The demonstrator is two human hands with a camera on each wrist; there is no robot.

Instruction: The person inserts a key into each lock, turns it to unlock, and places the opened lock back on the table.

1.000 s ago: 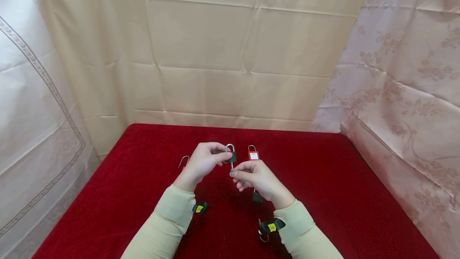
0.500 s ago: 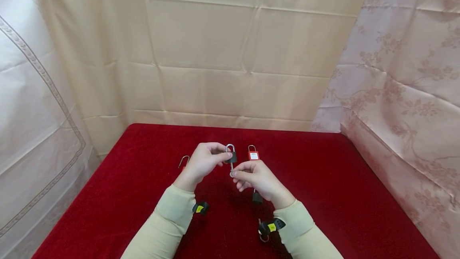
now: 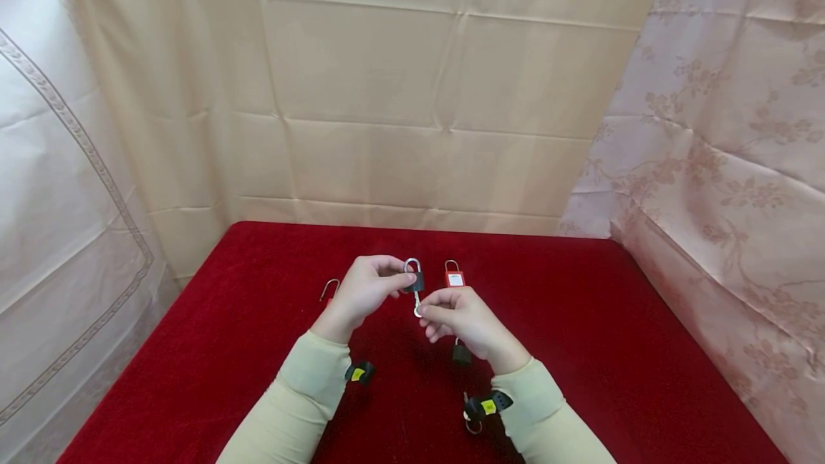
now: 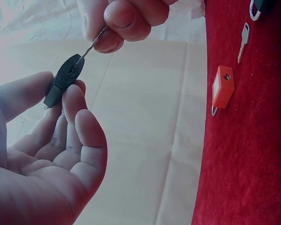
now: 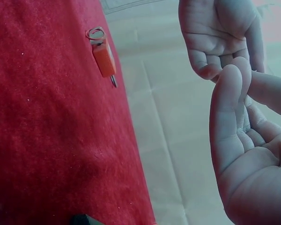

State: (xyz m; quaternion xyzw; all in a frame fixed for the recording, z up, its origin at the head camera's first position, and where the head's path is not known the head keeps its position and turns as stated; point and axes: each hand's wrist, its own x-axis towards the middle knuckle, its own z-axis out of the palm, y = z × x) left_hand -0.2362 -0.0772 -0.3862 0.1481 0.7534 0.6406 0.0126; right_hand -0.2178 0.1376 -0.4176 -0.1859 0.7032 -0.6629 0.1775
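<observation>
- Blk padlock (image 3: 418,283), 6 o'clock in head view; L hand (image 3: 366,288), at its 9 o'clock, pinches it.
- R hand (image 3: 462,319), at its 4 o'clock, pinches key (image 3: 417,301); tip at keyway (image 4: 71,69), depth unclear.
- Step prob. seating key; next likely needs steady padlock, aligned push or twist.

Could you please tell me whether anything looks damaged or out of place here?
Nothing looks damaged or spilled. Only the red padlock partly hidden by the left hand stands out: its shackle appears open, with one end free.
</observation>
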